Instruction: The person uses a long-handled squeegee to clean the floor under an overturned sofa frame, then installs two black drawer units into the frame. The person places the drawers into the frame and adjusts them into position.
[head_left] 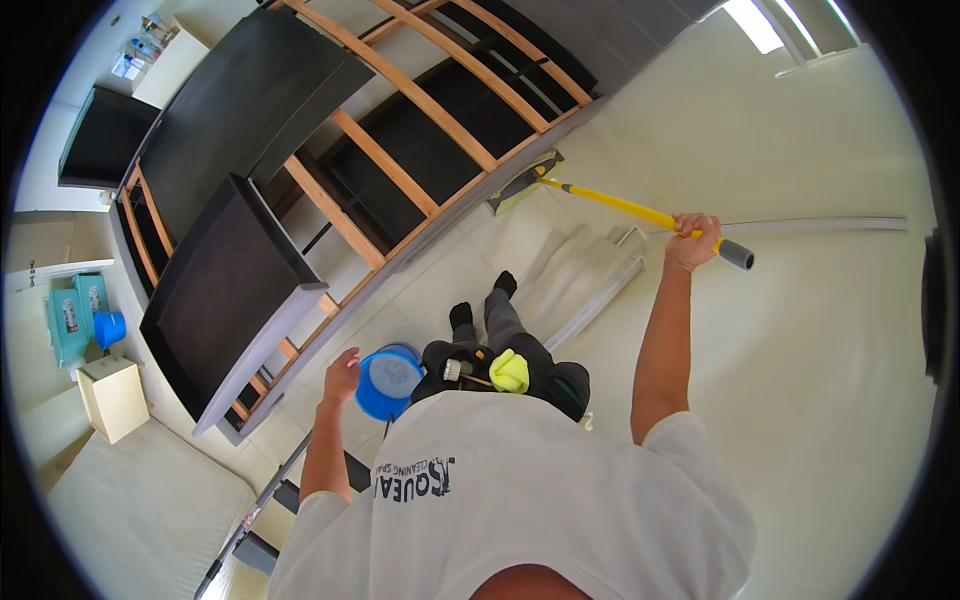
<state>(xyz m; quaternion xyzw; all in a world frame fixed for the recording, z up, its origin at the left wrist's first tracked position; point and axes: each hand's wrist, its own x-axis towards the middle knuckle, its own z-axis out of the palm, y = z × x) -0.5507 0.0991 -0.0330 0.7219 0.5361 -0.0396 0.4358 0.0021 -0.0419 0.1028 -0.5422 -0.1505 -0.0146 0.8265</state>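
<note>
The bed frame point(387, 170) of pale slats and dark panels is the landmark. The right hand point(693, 242) is closed around the yellow pole point(625, 207) of a flat mop, close to its grey end, well to the right of the frame. The mop head point(525, 185) sits just beside the frame's long side rail. The left hand point(342, 378) is half-open, fingers loosely curled, near that rail's closer end; whether it touches the blue bucket point(372, 408) next to it, I cannot tell. The bucket stands beside the frame. A yellow-green cloth point(510, 371) and a white-bristled brush point(453, 370) show at the person's waist, right of the frame. Beyond its left side are 2 teal boxes point(68, 325) and a small blue bucket point(110, 329).
</note>
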